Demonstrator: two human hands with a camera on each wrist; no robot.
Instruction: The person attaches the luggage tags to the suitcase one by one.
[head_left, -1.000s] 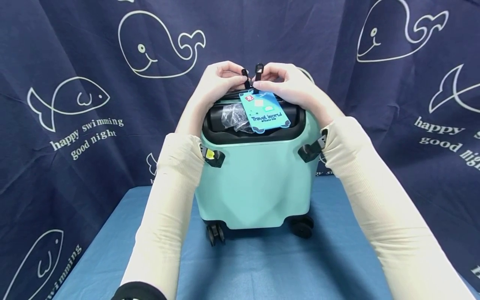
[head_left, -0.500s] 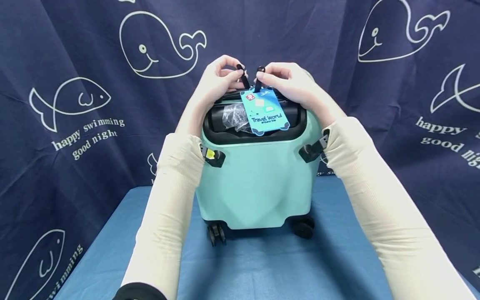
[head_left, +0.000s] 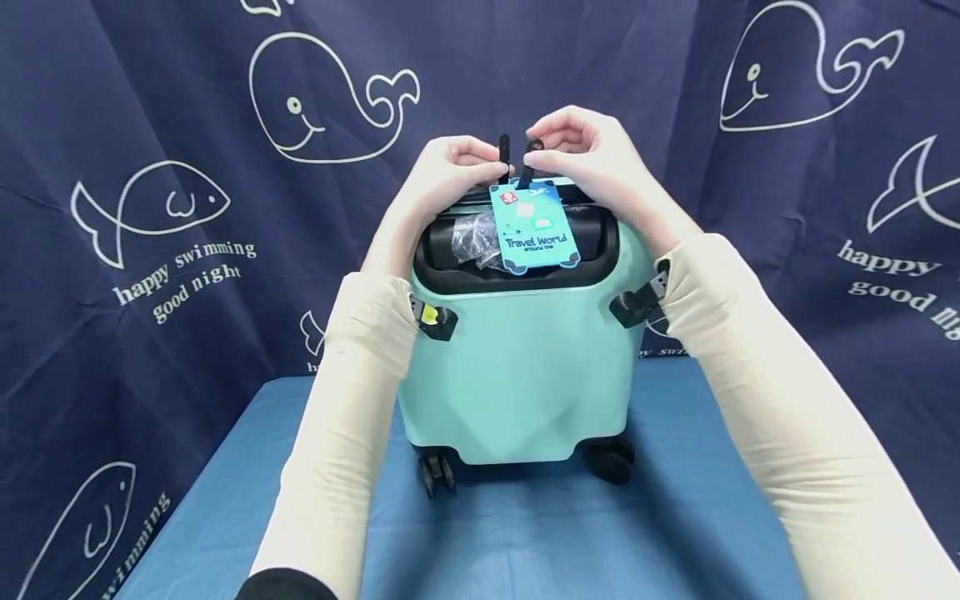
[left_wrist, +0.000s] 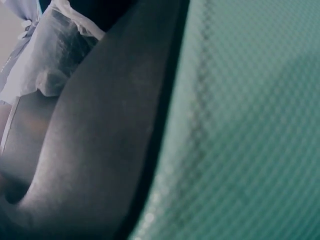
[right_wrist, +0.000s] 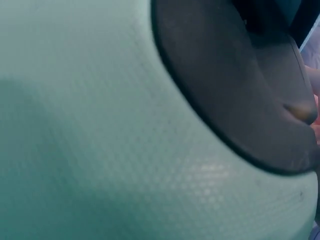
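Note:
A mint-green suitcase (head_left: pixel 525 375) stands upright on its wheels. At its top lies a blue luggage tag (head_left: pixel 534 229) printed "Travel World", with a black strap (head_left: pixel 527 171) rising from it in two ends. My left hand (head_left: pixel 455 171) pinches the left end between thumb and fingers. The right hand (head_left: pixel 588 157) pinches the other end, slightly higher. Both wrist views are mostly filled by the suitcase's textured shell (left_wrist: pixel 250 125) and black recess (right_wrist: pixel 215 85); only bits of fingers show at the right edge of the right wrist view.
Clear plastic wrap (head_left: pixel 476 240) covers part of the handle recess beside the tag. The suitcase stands on a blue cloth surface (head_left: pixel 480 542). Behind hangs a navy curtain (head_left: pixel 495 67) with whale and fish drawings.
The left hand has come down a little and the right hand has risen. Both strap ends now stand closer together, the left one more upright. The head view has shifted slightly.

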